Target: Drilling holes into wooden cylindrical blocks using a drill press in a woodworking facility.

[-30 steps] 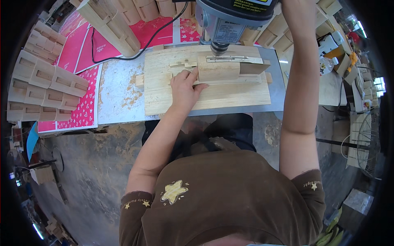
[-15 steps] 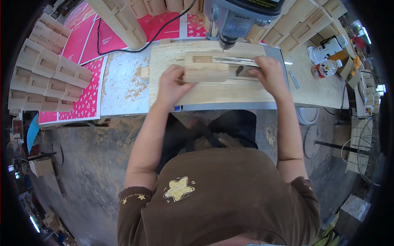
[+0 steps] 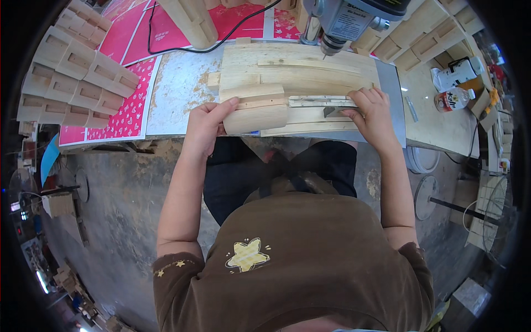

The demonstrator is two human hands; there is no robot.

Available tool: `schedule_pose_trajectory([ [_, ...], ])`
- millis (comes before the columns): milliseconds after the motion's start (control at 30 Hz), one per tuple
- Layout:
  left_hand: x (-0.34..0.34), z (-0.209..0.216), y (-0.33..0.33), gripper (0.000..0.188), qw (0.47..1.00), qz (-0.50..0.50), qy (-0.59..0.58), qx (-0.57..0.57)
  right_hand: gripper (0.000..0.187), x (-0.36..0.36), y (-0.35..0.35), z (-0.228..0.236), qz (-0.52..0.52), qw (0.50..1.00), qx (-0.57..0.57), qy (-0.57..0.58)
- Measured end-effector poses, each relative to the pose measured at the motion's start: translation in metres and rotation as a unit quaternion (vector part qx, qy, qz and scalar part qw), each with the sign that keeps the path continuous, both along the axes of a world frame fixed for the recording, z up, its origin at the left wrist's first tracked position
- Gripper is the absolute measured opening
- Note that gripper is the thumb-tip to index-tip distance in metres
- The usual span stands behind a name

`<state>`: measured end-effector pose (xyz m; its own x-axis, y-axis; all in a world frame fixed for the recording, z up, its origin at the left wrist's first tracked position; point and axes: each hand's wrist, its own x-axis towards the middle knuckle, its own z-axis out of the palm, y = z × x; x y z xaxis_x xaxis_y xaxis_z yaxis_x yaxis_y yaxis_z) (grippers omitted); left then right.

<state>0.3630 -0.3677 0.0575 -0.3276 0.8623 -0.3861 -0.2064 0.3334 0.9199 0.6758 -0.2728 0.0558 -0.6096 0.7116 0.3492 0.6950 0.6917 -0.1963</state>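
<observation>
My left hand is closed round the left end of a rounded pale wooden block, thumb on top. A recessed groove with small dark holes runs along the block's upper face. My right hand pinches the right end of a narrow, light-coloured strip, whose left end meets or lies close to the block. By the right fingertips a small dark metal tab sticks out. Both pieces are over the near part of a wooden board. Beyond them hangs a bench drill, its bit clear of the block.
Stacked wooden blocks with recesses stand at the left, more at the back right. A wooden column stands behind a black cable. A bottle and a small clear tube are on the right.
Both hands have come nearer with the block and strip. The block has shifted left off the strip and turned, so its grooved face with holes now shows. The view has shifted slightly.
</observation>
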Motion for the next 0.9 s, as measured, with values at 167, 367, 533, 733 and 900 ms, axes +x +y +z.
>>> schedule_pose_trajectory([
  [167, -0.029, 0.001, -0.003, 0.023, 0.993, 0.014, 0.07, 0.095, 0.032, 0.006, -0.004, 0.004, -0.007, 1.0, -0.01, 0.015],
  [367, -0.088, 0.056, -0.003, 0.032, 0.863, 0.016, 0.493, 0.108, 0.031, 0.019, -0.006, 0.0, -0.04, 0.998, -0.025, 0.044],
  [533, -0.123, 0.073, 0.002, 0.035, 0.718, 0.065, 0.691, 0.055, 0.032, 0.019, -0.007, -0.001, -0.07, 0.996, -0.017, 0.053],
  [733, -0.179, 0.075, -0.006, 0.04, 0.784, 0.138, 0.605, 0.032, 0.034, 0.027, -0.007, -0.007, -0.06, 0.996, 0.017, 0.056],
  [900, -0.236, 0.05, -0.022, 0.04, 0.789, 0.174, 0.585, -0.063, 0.034, 0.022, -0.005, -0.006, -0.064, 0.996, 0.01, 0.055],
])
